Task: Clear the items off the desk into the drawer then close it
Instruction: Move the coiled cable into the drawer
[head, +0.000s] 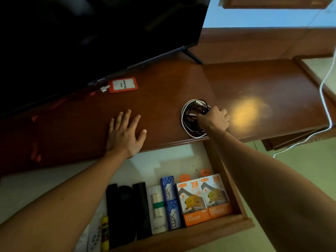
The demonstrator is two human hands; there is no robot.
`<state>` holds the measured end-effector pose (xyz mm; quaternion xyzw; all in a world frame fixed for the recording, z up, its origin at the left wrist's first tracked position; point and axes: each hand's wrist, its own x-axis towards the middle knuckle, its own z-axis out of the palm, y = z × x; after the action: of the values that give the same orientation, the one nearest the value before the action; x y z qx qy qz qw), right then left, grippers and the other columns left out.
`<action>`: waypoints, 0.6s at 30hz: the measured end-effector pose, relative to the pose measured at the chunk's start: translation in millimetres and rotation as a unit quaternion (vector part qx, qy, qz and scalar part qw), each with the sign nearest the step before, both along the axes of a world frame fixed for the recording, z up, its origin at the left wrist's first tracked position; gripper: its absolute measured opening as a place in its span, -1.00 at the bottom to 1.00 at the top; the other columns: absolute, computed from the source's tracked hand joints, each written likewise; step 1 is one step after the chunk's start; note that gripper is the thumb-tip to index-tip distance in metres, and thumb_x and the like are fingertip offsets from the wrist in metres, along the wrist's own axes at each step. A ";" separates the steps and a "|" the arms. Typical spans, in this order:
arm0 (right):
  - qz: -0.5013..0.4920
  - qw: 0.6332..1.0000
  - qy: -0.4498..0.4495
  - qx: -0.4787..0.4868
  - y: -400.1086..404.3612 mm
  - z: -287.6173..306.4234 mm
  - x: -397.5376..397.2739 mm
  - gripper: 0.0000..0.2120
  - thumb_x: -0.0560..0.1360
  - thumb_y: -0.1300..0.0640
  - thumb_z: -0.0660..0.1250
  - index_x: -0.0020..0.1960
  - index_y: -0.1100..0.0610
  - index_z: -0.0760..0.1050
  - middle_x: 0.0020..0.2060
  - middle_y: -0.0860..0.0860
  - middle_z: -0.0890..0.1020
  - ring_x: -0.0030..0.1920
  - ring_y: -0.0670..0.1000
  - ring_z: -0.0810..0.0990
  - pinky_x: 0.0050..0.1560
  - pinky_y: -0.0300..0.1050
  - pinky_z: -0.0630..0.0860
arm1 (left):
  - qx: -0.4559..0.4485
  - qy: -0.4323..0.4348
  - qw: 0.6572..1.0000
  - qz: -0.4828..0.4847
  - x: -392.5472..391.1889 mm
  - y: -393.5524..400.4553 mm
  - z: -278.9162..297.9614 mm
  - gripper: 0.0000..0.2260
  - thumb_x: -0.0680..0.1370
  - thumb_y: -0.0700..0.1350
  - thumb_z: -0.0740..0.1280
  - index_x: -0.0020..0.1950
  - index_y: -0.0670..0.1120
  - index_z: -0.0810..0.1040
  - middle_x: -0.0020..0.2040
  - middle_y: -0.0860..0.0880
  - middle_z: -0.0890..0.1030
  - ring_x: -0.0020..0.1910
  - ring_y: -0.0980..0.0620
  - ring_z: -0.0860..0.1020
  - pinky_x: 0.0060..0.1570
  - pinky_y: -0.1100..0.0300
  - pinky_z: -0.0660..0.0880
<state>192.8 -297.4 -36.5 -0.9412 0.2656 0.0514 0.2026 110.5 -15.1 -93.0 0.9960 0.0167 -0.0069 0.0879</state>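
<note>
Right hand (215, 118) curled onto the coiled cable bundle (192, 118), black and white leads, near the front edge of the tabletop (163, 99), just above the open drawer (234, 188). Left hand (125, 133) flat on the tabletop, fingers spread, holding nothing. Orange badge holder (122, 84) sits farther back by the TV (91, 33), not yet cleared. Risks: loose loops may slip the grip and uncoil, snag on the drawer wall, or drape over it and jam closing. Drawer front row is already packed with charger boxes (203, 199) and black cases (125, 211), so space is toward the back. Fingertips are hidden behind the knuckles; lanyard lost in shadow; drawer's left side cut off by the arm.
</note>
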 end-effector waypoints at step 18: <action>0.095 0.995 0.015 -0.002 20.4 3.2 -7.8 -0.60 0.57 0.25 0.30 0.35 0.37 0.34 0.25 0.29 0.51 0.27 0.26 0.51 0.27 0.10 0.49 | -0.022 0.014 1.000 -0.014 -1.1 6.3 -0.1 -0.39 0.59 0.33 0.01 0.60 0.13 0.11 0.65 -0.04 0.00 0.61 -0.09 -0.07 0.56 -0.13 -0.13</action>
<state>185.0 -277.0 -33.3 -0.9615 0.1785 0.0839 0.1914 109.4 -8.7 -93.0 0.9937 0.0038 -0.0227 0.1094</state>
